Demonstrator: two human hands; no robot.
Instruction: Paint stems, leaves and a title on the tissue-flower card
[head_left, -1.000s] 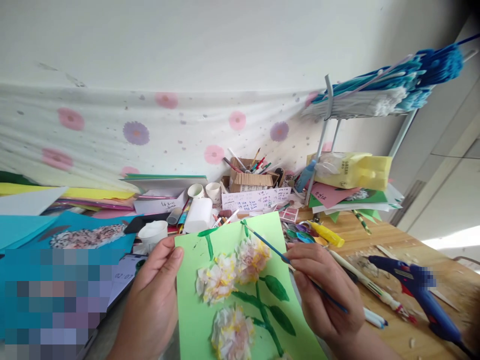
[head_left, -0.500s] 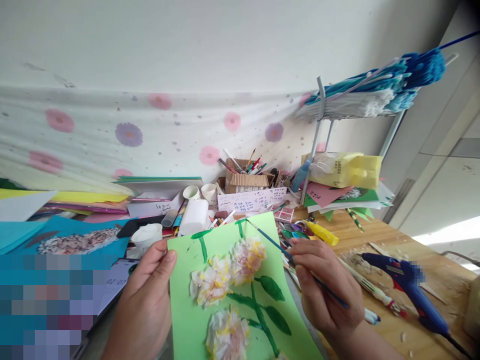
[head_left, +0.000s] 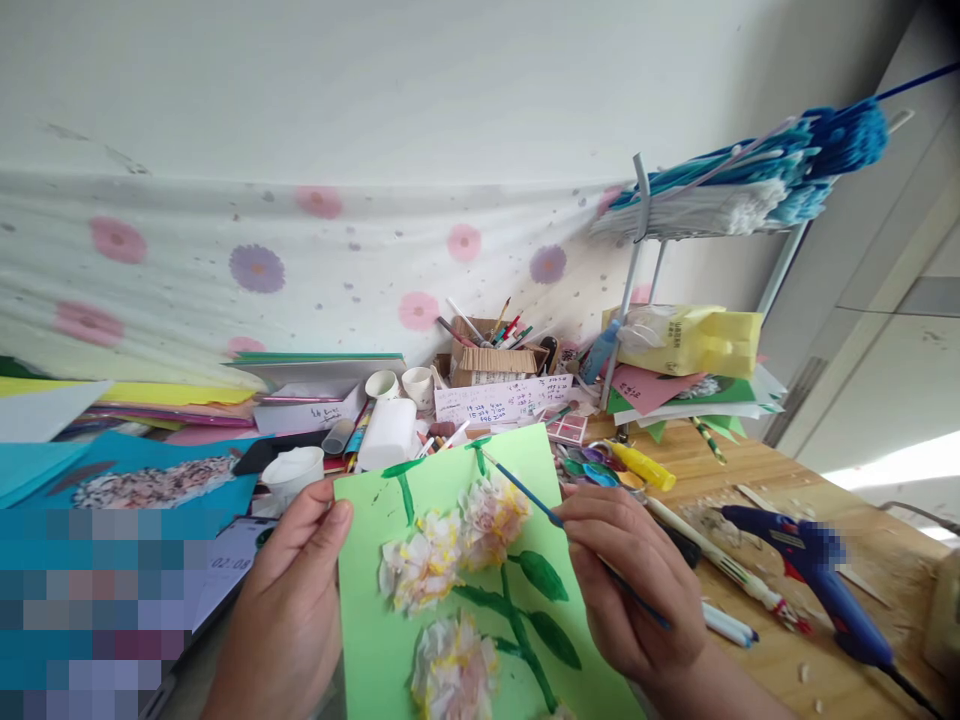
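My left hand (head_left: 289,600) grips the left edge of a light green sheet of paper (head_left: 367,640), thumb on the front. Ruffled white, pink and yellow paper flowers (head_left: 454,670) stand out from the sheet, among dark green painted stems and leaves (head_left: 544,577). My right hand (head_left: 637,580) is closed round a thin blue paintbrush (head_left: 529,492), held like a pen. The brush tip is at a short green painted stem (head_left: 481,458) near the sheet's top edge. A second green T-shaped mark (head_left: 406,490) lies left of it.
On the right of the wooden table lie a blue glue gun (head_left: 817,580), a yellow tube (head_left: 643,465) and pens. Behind the sheet stand white cups (head_left: 292,470) and a cardboard box (head_left: 487,362) of brushes. A rack (head_left: 636,250) holds blue and white pipe cleaners. A phone (head_left: 225,565) sits at left.
My right hand and the paintbrush have shifted left and slightly down, with the tip lower on the short stem. The left hand and sheet have barely moved.
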